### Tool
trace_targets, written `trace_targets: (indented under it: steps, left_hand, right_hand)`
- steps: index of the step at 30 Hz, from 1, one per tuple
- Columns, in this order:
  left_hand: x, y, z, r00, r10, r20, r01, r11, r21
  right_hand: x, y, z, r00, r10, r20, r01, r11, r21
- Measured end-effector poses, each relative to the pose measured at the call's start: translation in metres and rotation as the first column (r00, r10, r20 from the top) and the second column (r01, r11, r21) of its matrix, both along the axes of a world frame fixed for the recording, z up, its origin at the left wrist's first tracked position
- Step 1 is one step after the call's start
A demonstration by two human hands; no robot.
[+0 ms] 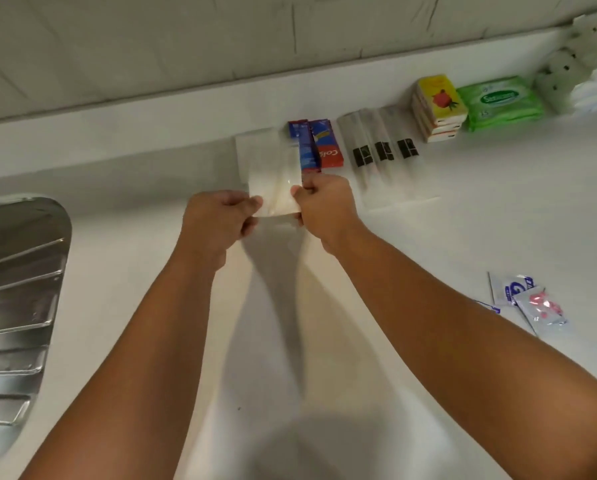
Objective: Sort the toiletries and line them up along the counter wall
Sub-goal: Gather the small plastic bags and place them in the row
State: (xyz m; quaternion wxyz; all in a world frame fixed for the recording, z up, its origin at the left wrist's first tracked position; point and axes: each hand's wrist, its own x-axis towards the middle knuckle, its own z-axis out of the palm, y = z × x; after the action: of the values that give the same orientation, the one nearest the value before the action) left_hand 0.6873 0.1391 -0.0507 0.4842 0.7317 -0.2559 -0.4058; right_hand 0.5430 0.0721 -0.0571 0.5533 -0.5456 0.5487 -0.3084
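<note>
A pale surface (463,220) runs up to a tiled wall (151,46) at 12 o'clock, with a steel drainboard (16,289) at 9 o'clock. Along the wall a row is already formed. From 12 toward 2 o'clock it runs: a flat white packet (255,147), red-and-blue toothpaste boxes (319,143), clear toothbrush sleeves (380,147), a stack of yellow boxes (437,105) and a green wipes pack (501,102). Further white items at the far right are too blurred to name.

Near the centre, the left hand (217,220) and right hand (324,206) pinch a translucent packet (276,192) by its two sides, fingers (246,204) curled narrow round its edges. It is held just in front of the row's left end and overlaps the flat white packet.

Most of the sorting looks done. This packet is not yet set down, and loose sachets (529,299) at 4 o'clock lie well apart from the row.
</note>
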Motion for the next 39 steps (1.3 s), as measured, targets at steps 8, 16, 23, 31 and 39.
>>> trace_targets:
  steps: [8,16,23,31,39]
  left_hand:
    - [0.05,-0.057,-0.015,0.996,0.061,0.072,-0.06,0.998,-0.024]
    - [0.061,-0.083,-0.039,0.929,0.005,0.37,-0.032,0.997,0.066]
    - [0.054,-0.085,-0.034,0.852,-0.012,0.523,-0.051,0.993,0.107]
    - [0.051,-0.08,-0.028,0.809,-0.052,0.586,-0.046,0.987,0.152]
    - [0.017,-0.054,-0.013,0.728,-0.078,0.681,-0.007,0.993,0.121]
  right_hand:
    - [0.037,-0.029,0.002,0.975,0.095,-0.203,-0.106,0.993,-0.044]
    - [0.056,-0.023,0.005,0.915,0.197,-0.352,-0.241,0.967,-0.086]
    - [0.062,-0.026,0.014,0.895,0.224,-0.386,-0.26,0.965,-0.043]
    - [0.058,-0.022,0.024,0.828,0.295,-0.476,-0.384,0.918,-0.098]
    - [0.006,-0.002,0.031,0.866,0.27,-0.421,-0.389,0.893,-0.227]
